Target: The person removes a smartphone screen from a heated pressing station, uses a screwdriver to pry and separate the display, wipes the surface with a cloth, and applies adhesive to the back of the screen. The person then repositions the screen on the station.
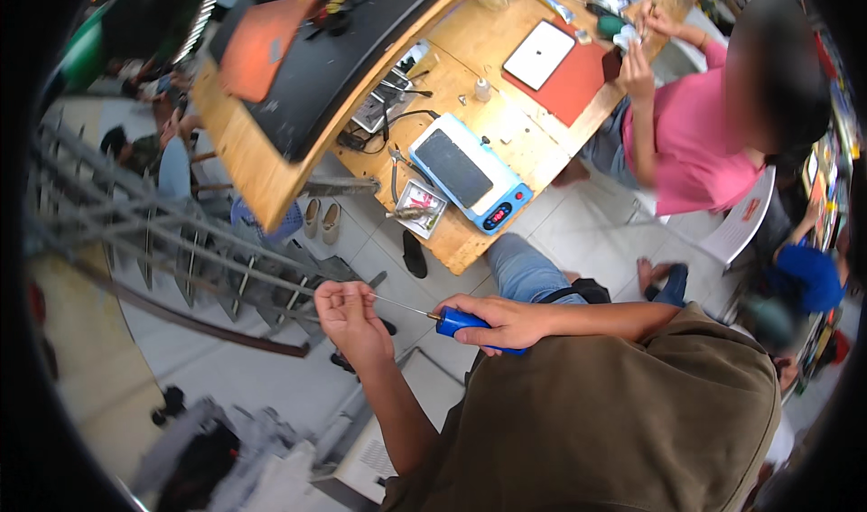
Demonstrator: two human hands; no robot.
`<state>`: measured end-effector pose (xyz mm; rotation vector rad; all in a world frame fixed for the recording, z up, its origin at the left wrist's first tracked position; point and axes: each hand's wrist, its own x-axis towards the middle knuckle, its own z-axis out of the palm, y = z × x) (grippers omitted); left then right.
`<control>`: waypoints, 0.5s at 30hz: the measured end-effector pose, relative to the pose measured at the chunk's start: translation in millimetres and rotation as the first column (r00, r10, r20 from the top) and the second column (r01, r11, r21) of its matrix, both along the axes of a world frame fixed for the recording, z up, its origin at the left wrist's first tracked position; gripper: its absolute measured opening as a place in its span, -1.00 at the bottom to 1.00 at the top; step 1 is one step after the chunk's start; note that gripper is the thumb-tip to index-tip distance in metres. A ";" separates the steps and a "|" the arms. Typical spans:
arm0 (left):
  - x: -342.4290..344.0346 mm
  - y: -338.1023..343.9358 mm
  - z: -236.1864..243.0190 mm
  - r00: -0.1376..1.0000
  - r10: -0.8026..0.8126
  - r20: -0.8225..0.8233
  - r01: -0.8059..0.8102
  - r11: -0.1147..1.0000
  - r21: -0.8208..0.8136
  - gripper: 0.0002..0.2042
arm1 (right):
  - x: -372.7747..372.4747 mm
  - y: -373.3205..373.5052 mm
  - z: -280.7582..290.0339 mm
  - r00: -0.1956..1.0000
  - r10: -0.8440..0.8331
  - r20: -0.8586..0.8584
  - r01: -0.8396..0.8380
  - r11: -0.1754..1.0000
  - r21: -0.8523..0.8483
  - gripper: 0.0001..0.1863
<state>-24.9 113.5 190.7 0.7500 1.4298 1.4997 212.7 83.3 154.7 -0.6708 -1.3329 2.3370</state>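
Note:
My right hand (506, 322) is wrapped round the handle of a blue handheld tool (459, 321) with a thin metal rod pointing left. The rod's far end meets the fingertips of my left hand (354, 321), which is turned palm up with its fingers curled in. Whether those fingers pinch the rod's tip or some small bit on it is too fine to tell. Beyond my hands, on the wooden table, a blue and white heating plate (510, 196) with a lit red display carries a dark phone-sized panel (453, 167).
Beside the plate are a small white tray (424, 198), pliers (395, 171) and cables. A white tablet-like panel (539, 54) rests on a red mat (578, 97). A person in pink (700, 142) works at the right. A raised wooden board (262, 187) and metal railing (181, 214) stand left.

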 end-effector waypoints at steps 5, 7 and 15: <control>-36.3 106.0 -67.6 0.916 -0.374 -0.146 0.335 0.912 -0.236 -0.86 | -51.2 26.0 -55.1 0.915 -0.401 0.046 0.395 0.867 -0.303 -0.47; -24.8 140.8 -95.4 0.792 -0.540 -0.285 0.443 0.830 -0.339 -0.85 | -68.0 34.0 -71.5 0.804 -0.582 0.124 0.573 0.702 -0.423 -0.45; 11.0 240.7 -164.1 0.175 -0.780 -0.601 0.882 0.396 -0.257 -0.69 | -120.1 66.0 -111.5 0.568 -0.819 0.081 0.759 0.483 -0.438 -0.28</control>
